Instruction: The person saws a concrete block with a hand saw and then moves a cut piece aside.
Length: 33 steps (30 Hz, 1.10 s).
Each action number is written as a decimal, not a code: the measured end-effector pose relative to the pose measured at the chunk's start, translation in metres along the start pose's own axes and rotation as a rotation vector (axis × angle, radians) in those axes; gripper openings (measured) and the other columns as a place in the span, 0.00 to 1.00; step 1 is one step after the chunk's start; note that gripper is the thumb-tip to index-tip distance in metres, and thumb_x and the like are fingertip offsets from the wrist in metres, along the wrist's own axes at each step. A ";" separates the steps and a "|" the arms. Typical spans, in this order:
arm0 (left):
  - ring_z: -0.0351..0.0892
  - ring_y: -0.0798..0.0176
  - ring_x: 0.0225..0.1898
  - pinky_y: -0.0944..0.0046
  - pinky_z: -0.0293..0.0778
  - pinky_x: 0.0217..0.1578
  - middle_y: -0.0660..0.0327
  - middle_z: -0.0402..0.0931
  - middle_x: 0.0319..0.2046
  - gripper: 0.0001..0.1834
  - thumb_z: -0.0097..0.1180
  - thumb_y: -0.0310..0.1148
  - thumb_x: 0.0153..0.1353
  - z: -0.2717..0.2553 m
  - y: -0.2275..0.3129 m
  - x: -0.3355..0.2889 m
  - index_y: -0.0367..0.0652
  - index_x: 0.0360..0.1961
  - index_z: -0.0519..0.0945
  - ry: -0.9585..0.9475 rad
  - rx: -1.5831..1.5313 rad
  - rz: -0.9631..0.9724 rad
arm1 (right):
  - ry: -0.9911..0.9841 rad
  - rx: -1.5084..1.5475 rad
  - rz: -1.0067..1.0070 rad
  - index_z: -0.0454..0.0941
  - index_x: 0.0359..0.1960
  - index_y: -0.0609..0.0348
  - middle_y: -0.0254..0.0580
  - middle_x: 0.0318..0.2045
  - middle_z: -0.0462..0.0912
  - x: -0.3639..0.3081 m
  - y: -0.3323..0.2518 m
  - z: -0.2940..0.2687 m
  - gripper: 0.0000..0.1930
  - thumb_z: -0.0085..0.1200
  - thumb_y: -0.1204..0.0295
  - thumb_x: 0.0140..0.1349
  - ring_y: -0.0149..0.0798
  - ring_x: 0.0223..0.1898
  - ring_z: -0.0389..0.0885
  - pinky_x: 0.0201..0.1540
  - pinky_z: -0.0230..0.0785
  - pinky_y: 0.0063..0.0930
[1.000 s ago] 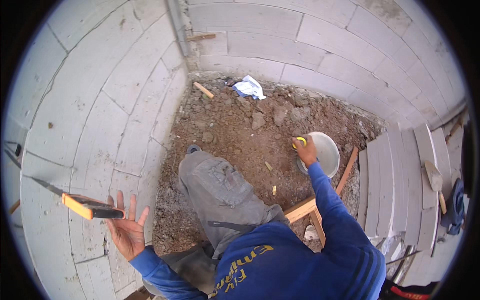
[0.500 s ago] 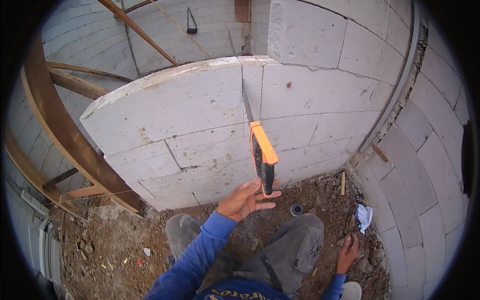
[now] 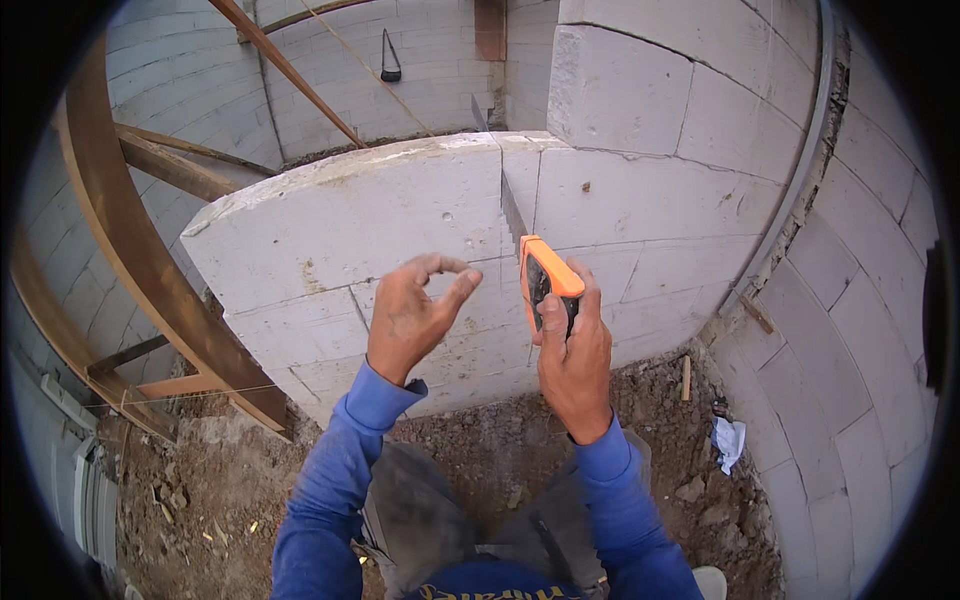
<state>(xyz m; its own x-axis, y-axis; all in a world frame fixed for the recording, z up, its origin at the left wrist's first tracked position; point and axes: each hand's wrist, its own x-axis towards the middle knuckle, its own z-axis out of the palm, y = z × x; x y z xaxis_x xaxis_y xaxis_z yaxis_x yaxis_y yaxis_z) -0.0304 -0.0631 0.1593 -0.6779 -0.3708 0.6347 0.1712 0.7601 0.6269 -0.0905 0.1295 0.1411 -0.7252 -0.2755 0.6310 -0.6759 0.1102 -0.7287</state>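
Note:
A hand saw [image 3: 550,276] with an orange and black handle stands in a cut in the top of the white block wall [image 3: 400,210]. Its thin blade runs down through the top course, and the tip sticks out beyond the wall's upper edge. My right hand [image 3: 578,365] is wrapped round the saw's handle, thumb on the near side. To the left of the handle my left hand [image 3: 408,315] hovers before the wall, empty, its thumb and forefinger curved with a gap between them.
Curved wooden beams [image 3: 150,270] stand at the left. A higher block wall [image 3: 850,370] with a grey pipe [image 3: 790,210] rises on the right. Below lies rough soil [image 3: 220,500] with scraps, a crumpled white paper [image 3: 728,442] and a small wood piece [image 3: 686,378].
My right hand has come up from near the ground and taken hold of the saw handle. The left hand has let go of it and moved up and left.

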 end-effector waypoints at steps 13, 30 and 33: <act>0.88 0.43 0.43 0.47 0.83 0.41 0.44 0.87 0.36 0.58 0.51 0.89 0.42 0.006 -0.044 0.223 0.36 0.36 0.91 -0.241 0.778 0.055 | 0.009 0.040 0.085 0.60 0.66 0.68 0.57 0.50 0.78 -0.218 0.022 -0.048 0.25 0.47 0.62 0.77 0.39 0.38 0.80 0.42 0.72 0.34; 0.89 0.42 0.43 0.52 0.83 0.41 0.43 0.87 0.37 0.56 0.55 0.87 0.41 0.016 -0.042 0.225 0.36 0.36 0.91 -0.259 0.587 0.029 | 0.067 0.186 0.180 0.63 0.62 0.66 0.53 0.42 0.83 -0.282 0.101 -0.028 0.25 0.52 0.59 0.74 0.44 0.41 0.86 0.45 0.77 0.39; 0.89 0.42 0.41 0.51 0.83 0.39 0.43 0.87 0.35 0.56 0.55 0.87 0.41 0.017 -0.038 0.225 0.36 0.35 0.91 -0.220 0.672 -0.004 | 0.113 0.082 0.045 0.64 0.61 0.65 0.49 0.35 0.83 -0.231 0.112 -0.006 0.24 0.52 0.59 0.74 0.42 0.33 0.85 0.39 0.76 0.39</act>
<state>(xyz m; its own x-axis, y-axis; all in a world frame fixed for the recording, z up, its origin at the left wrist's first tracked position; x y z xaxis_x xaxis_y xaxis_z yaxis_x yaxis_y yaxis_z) -0.2020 -0.1661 0.2711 -0.8187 -0.3119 0.4821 -0.2623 0.9500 0.1693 0.0001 0.2114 -0.0845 -0.7678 -0.1621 0.6198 -0.6328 0.0405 -0.7733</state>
